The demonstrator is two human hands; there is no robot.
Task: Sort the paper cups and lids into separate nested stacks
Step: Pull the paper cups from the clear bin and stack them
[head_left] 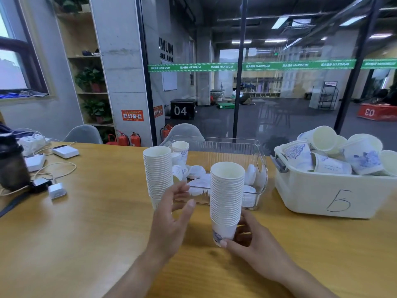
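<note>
A tall nested stack of white paper cups [226, 196] stands upright in the middle; my right hand [253, 244] grips its bottom cup, thumb in front. My left hand [171, 218] hovers open just left of it, fingers relaxed, holding nothing. Behind my left hand a second tall cup stack [158, 171] stands on the wooden table [86, 233]. A clear plastic bin [261, 160] behind both stacks holds white lids [198, 172] and a few cups [180, 147]. At the right, a white tub [318, 196] marked "5" is heaped with loose cups [363, 158].
Chargers, white power banks and cables [55, 190] lie at the table's left, beside a dark jar [11, 164]. Grey chairs [83, 134] stand behind the table, then a glass wall. Bare tabletop lies in front of my hands.
</note>
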